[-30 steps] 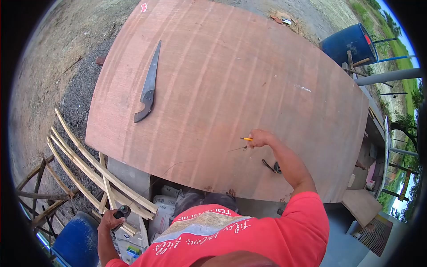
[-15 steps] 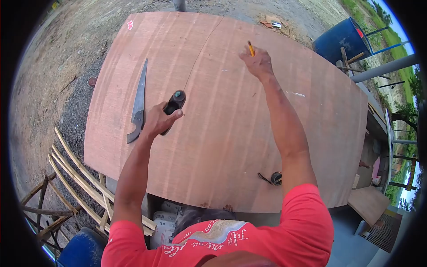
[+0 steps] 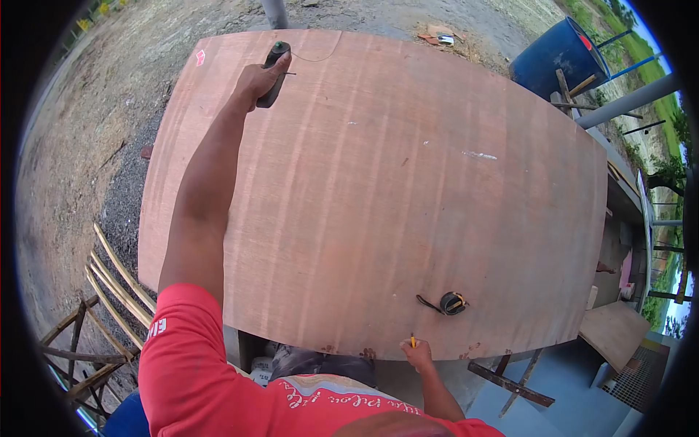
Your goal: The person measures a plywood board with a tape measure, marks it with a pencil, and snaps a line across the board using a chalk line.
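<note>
My left hand (image 3: 255, 84) is stretched out over the far left of a large plywood sheet (image 3: 349, 197), closed around a dark chalk line reel (image 3: 274, 81). A thin slack string (image 3: 324, 58) curves from the reel towards the far edge of the sheet. At the near edge, my right hand (image 3: 419, 357) grips a yellow pencil (image 3: 413, 341), its end sticking up above the fingers. A black tape measure (image 3: 453, 303) with a wrist strap lies on the plywood just beyond the right hand.
A blue barrel (image 3: 557, 58) stands past the far right corner, near a grey post (image 3: 630, 100). Thin wooden strips (image 3: 120, 291) lean at the left. Scraps (image 3: 440, 35) lie on the ground beyond the sheet. A small board (image 3: 615, 333) sits at the lower right.
My left hand has moved far forward with the reel. My right hand has come back to the near edge with the pencil. The handsaw at left no longer shows; my left arm covers that area.
</note>
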{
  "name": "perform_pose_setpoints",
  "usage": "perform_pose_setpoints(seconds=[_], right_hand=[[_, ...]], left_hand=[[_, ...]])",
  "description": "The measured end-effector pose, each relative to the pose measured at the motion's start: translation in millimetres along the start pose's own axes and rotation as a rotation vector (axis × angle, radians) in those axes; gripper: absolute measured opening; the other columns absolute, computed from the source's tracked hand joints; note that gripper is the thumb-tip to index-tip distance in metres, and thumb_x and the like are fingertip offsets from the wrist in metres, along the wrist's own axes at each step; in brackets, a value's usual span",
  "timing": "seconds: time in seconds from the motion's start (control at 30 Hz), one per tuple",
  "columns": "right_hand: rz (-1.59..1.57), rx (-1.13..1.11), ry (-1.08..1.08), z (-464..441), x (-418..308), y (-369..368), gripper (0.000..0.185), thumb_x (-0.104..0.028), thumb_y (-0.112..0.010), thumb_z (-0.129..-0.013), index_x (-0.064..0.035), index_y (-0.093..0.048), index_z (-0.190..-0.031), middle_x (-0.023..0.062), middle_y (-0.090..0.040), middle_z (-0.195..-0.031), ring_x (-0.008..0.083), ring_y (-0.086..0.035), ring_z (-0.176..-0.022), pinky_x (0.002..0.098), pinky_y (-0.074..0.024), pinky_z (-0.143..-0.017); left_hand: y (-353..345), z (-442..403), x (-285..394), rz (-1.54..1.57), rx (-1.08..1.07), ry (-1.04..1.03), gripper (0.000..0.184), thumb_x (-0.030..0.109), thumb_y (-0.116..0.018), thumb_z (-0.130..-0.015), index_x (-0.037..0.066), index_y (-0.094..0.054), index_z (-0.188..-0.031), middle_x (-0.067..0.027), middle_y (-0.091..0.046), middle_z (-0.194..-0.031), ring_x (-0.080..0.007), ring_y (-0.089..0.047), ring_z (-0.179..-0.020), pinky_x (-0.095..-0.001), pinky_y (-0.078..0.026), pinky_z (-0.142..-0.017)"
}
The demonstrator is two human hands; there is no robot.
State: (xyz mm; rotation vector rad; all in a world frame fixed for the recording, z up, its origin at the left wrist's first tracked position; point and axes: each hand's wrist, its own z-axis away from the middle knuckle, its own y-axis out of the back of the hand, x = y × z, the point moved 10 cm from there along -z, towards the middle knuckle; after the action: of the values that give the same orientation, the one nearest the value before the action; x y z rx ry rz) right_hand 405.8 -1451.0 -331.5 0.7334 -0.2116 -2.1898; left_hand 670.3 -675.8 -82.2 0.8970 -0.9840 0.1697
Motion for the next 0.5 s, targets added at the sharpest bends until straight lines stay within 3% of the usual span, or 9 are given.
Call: perform_pose_setpoints(seconds=[0.13, 0.17, 0.23, 0.33, 0.43, 0.47, 0.5], right_hand=[[-0.071, 0.021, -0.099, 0, 26, 2, 0.022, -0.021, -0.072, -0.078, -0.0007, -0.07, -0.087, 0.0026, -0.061, -0.065, 0.0116, -0.056, -0.058, 0.0295, -0.0446, -0.052], [-0.094, 0.027, -0.147, -1, 38, 4, 0.023, -0.022, -0.072, -0.078, -0.0003, -0.07, -0.086, 0.0041, -0.062, -0.066, 0.013, -0.058, -0.058, 0.0306, -0.0457, -0.053], [-0.138, 0.05, -0.202, 8, 39, 10, 0.019, -0.02, -0.072, -0.077, -0.0013, -0.069, -0.081, 0.0031, -0.059, -0.063, 0.0125, -0.054, -0.052, 0.0307, -0.0426, -0.047], [-0.176, 0.084, -0.263, 14, 62, 9, 0.017, -0.019, -0.071, -0.076, -0.0023, -0.067, -0.077, 0.0022, -0.054, -0.058, 0.0122, -0.05, -0.045, 0.0309, -0.0384, -0.04], [-0.213, 0.117, -0.337, 28, 71, 2, 0.017, -0.018, -0.071, -0.076, -0.0021, -0.066, -0.077, 0.0022, -0.053, -0.056, 0.0127, -0.048, -0.043, 0.0312, -0.0374, -0.039], [-0.227, 0.127, -0.366, 35, 69, -2, 0.017, -0.018, -0.071, -0.076, -0.002, -0.066, -0.078, 0.0023, -0.053, -0.056, 0.013, -0.048, -0.043, 0.0313, -0.0376, -0.039], [-0.204, 0.12, -0.372, 37, 70, -6, 0.017, -0.018, -0.071, -0.076, -0.002, -0.066, -0.078, 0.0025, -0.053, -0.057, 0.0131, -0.048, -0.043, 0.0314, -0.0375, -0.039]], left_hand=[[52, -36, 74, 0.031, 0.074, -0.093, 0.094, 0.081, -0.066, -0.062, -0.009, -0.068, -0.09, -0.0128, -0.064, -0.089, -0.0194, -0.062, -0.079, -0.0343, -0.049, -0.067], [62, -52, 80, 0.072, 0.134, -0.06, 0.092, 0.079, -0.064, -0.067, -0.008, -0.068, -0.095, -0.0169, -0.067, -0.093, -0.0243, -0.065, -0.087, -0.0361, -0.051, -0.075], [74, -68, 105, 0.048, 0.146, -0.101, 0.075, 0.075, -0.062, -0.073, 0.001, -0.066, -0.082, -0.0056, -0.06, -0.073, -0.0153, -0.057, -0.063, -0.0324, -0.046, -0.059], [89, -88, 139, 0.017, 0.201, -0.174, 0.077, 0.076, -0.062, -0.072, -0.001, -0.066, -0.082, -0.0071, -0.061, -0.074, -0.016, -0.058, -0.065, -0.0334, -0.046, -0.059], [99, -43, 178, -0.037, 0.362, -0.122, 0.052, 0.056, -0.061, -0.086, 0.006, -0.068, -0.076, -0.0075, -0.062, -0.07, -0.019, -0.058, -0.062, -0.0382, -0.046, -0.053], [98, -57, 177, 0.082, 0.318, -0.224, 0.061, 0.068, -0.063, -0.078, 0.009, -0.064, -0.068, -0.0028, -0.054, -0.058, -0.0143, -0.047, -0.047, -0.0343, -0.038, -0.045], [96, -55, 176, 0.081, 0.3, -0.216, 0.058, 0.066, -0.063, -0.08, 0.009, -0.063, -0.068, -0.0029, -0.055, -0.059, -0.0142, -0.048, -0.048, -0.0342, -0.038, -0.045]])
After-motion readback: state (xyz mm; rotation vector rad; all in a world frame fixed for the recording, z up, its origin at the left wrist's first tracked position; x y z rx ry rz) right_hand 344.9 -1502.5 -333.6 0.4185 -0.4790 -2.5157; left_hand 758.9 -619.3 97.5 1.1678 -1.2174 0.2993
